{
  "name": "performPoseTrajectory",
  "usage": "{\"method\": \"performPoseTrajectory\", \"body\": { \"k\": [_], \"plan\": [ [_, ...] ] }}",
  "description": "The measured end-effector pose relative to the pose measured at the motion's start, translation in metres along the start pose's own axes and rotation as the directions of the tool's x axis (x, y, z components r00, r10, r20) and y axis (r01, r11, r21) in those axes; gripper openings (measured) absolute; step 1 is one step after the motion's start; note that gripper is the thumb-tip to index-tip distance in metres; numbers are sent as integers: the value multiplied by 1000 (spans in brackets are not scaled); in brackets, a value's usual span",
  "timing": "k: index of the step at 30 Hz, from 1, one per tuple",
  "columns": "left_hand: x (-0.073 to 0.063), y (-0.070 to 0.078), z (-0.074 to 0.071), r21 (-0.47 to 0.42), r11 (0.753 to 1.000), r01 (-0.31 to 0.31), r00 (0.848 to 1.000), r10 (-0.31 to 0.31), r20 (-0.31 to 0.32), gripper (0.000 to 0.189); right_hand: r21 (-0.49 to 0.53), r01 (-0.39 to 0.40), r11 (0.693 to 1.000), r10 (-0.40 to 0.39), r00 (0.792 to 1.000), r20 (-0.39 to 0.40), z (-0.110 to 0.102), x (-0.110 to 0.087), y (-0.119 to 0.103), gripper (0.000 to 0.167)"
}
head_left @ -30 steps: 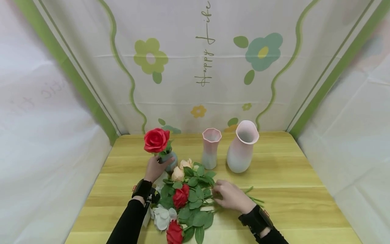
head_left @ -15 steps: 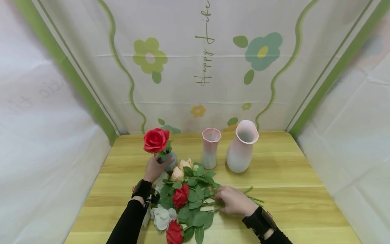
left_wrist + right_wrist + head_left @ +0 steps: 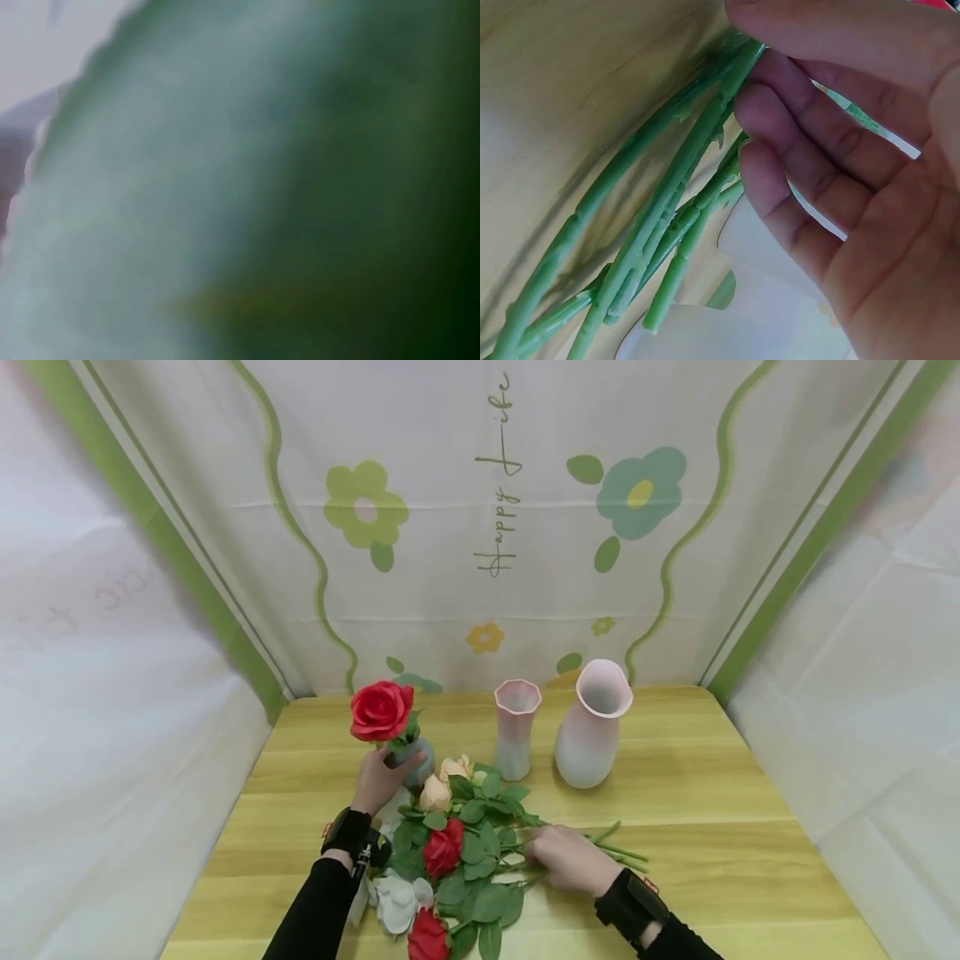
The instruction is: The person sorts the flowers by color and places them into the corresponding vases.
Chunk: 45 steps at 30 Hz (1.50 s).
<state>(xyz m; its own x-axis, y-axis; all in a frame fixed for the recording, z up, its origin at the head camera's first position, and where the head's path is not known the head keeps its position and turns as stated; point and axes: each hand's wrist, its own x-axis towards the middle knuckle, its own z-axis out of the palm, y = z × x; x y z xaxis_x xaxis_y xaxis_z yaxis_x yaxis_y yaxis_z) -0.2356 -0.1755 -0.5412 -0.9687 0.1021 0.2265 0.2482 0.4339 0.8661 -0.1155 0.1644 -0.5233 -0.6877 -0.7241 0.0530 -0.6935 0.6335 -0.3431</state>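
White cloth (image 3: 435, 568) hangs behind and on both sides of this setup, printed with cartoon flowers, wavy green lines and "Happy Life" lettering (image 3: 498, 485) turned sideways. Below it sits a yellowish wood-grain tabletop (image 3: 712, 827).

Over on the left, the person's left hand (image 3: 381, 781) has its thumb and fingers wrapped round a little blue-grey vase (image 3: 422, 762), which stands on the table with one big red rose (image 3: 381, 710) in it — bloom up top, leaning a bit left. The left wrist cam isn't much help, just a blurry green leaf (image 3: 187, 165) filling most of the view.

The right hand (image 3: 570, 857) is down at the loose flowers, fingers curled, thumb and fingertips pinching at the green stems (image 3: 652, 202); can't tell exactly how many it's got. Cut ends stick out past the hand on the right.

The blooms lie on the other side of it: peach roses (image 3: 435, 794) at the back near the little vase, a red bloom (image 3: 443, 847) amid green leaves (image 3: 491, 902), then a white flower (image 3: 397, 900) and another red bloom (image 3: 429, 935) at the front.

Two more vases stand upright behind the pile — a slim pink-and-white vase (image 3: 514, 735) and, just right of it, a fatter flared vase (image 3: 588, 747).
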Motion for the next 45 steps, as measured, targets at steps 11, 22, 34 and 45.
{"method": "performPoseTrajectory", "body": {
  "k": [11,22,34,45],
  "plan": [
    [-2,6,-3,5,995,102,994,-102,40,58,-105,63,992,-72,994,-80,11,0,1,36],
    [-4,0,1,-3,1000,25,1000,-25,-3,52,-119,121,985,-140,976,-164,5,1,0,36],
    [6,-29,6,44,999,-24,1000,25,-9,57,-202,50,978,-90,977,-195,-5,-4,-1,31],
    [12,-56,11,52,998,-33,999,33,-9,53,-160,22,987,-70,950,-304,-20,-13,6,20]
  ]
}}
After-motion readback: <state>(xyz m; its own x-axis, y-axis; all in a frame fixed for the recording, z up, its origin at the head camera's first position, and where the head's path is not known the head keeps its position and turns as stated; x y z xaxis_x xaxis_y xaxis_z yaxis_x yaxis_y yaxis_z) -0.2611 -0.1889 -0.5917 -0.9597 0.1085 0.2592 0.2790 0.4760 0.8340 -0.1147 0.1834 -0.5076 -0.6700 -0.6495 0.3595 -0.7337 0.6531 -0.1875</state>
